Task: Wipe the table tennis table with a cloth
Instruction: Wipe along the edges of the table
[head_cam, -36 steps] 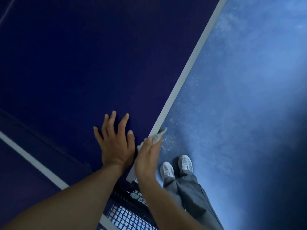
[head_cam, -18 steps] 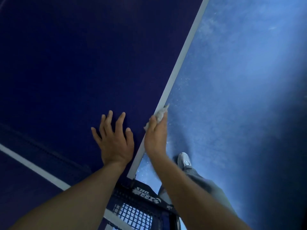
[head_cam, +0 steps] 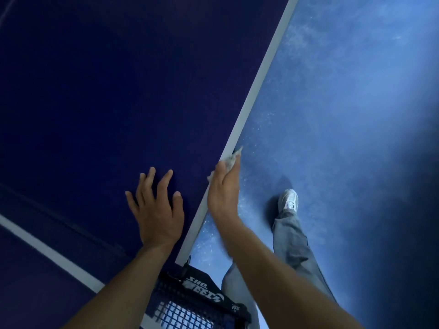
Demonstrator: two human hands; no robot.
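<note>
The dark blue table tennis table (head_cam: 118,91) fills the left of the view, with a white line (head_cam: 261,74) along its side edge. My right hand (head_cam: 224,191) presses a small pale cloth (head_cam: 230,160) against that edge, with most of the cloth hidden under the fingers. My left hand (head_cam: 158,210) lies flat on the tabletop just left of it, fingers spread, holding nothing.
The black net and its clamp (head_cam: 197,295) stand at the bottom centre beside my forearms. A white line (head_cam: 47,252) crosses the table at lower left. Right of the table is dusty blue floor (head_cam: 344,115), where my grey trouser leg and white shoe (head_cam: 288,201) stand.
My right hand has slid the cloth further along the table's edge, away from the net. One foot has stepped forward on the floor. My left hand stays flat on the table.
</note>
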